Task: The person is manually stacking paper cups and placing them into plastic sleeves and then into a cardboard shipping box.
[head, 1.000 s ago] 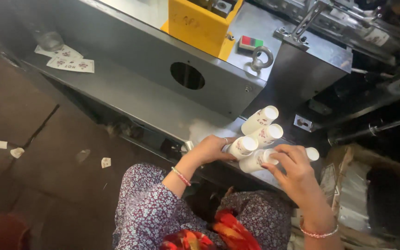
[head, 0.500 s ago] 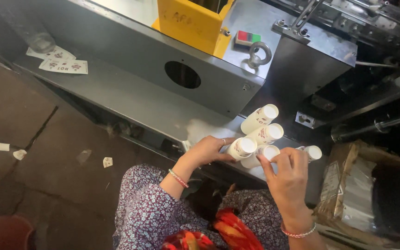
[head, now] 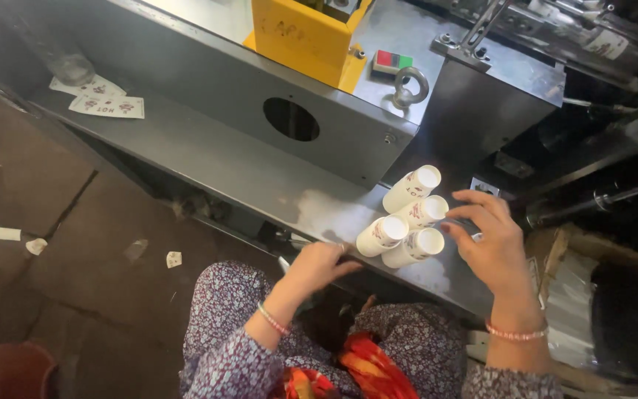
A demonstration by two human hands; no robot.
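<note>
Head view, looking down at a grey metal machine ledge [head: 260, 177] with a person seated in front of it. Four white paper cups [head: 406, 218] with small red printed marks lie on their sides in a tight cluster at the ledge's near end, bottoms up toward the camera — one farthest back, two in the middle, one nearest the person's lap. Right hand [head: 490, 247] sits just to the right of the cluster, fingers spread and curled, fingertips at the edge of the two right-hand cups; it appears to touch them lightly rather than grip, and nothing is closed in the palm. Left hand [head: 319, 266] rests on the ledge edge just left of and below the cups, fingers loosely bent, pointing toward the nearest cup but apart from it — holding nothing. Each wrist carries a thin beaded bracelet. Behind the cups stands the machine's steel housing with a round hole [head: 291, 119], a yellow box [head: 306, 33] on top, a red-and-green switch [head: 393, 61] and a metal eye bolt [head: 410, 87] beside it. Flat printed paper blanks [head: 105, 100] lie at the far left of the ledge. An open carton [head: 599, 310] with clear plastic sits at the right.
</note>
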